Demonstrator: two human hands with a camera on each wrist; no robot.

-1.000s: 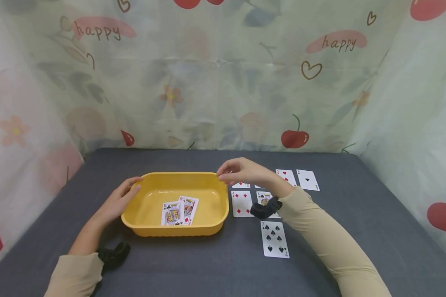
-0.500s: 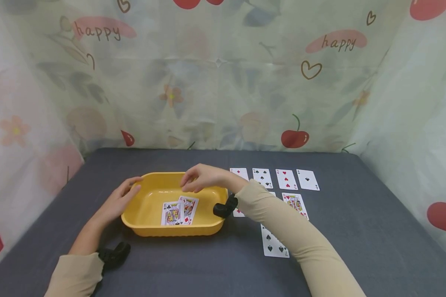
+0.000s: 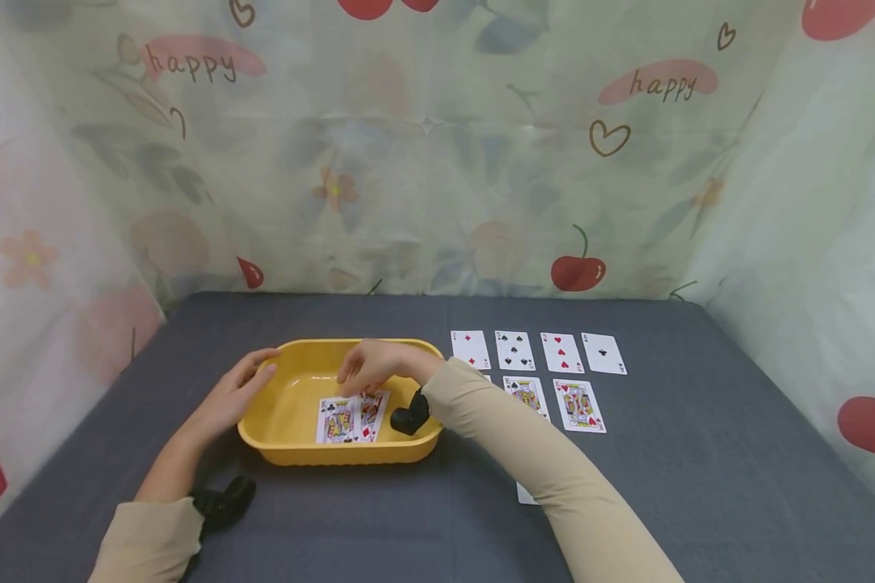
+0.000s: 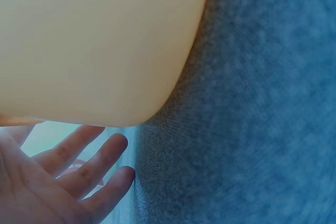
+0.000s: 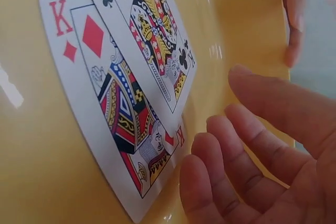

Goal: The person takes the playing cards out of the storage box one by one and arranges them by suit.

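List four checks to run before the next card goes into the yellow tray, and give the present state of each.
1. Tray steadied: ok; the left hand rests open against its left rim.
2. Right hand free of cards: ok; the right wrist view shows its fingers relaxed and holding nothing, just above the tray floor.
3. Cards already in the tray lie face up: ok; king of clubs overlaps king of diamonds.
4. Kings left on the table in the open: ok; king of spades and king of hearts lie face up, uncovered.
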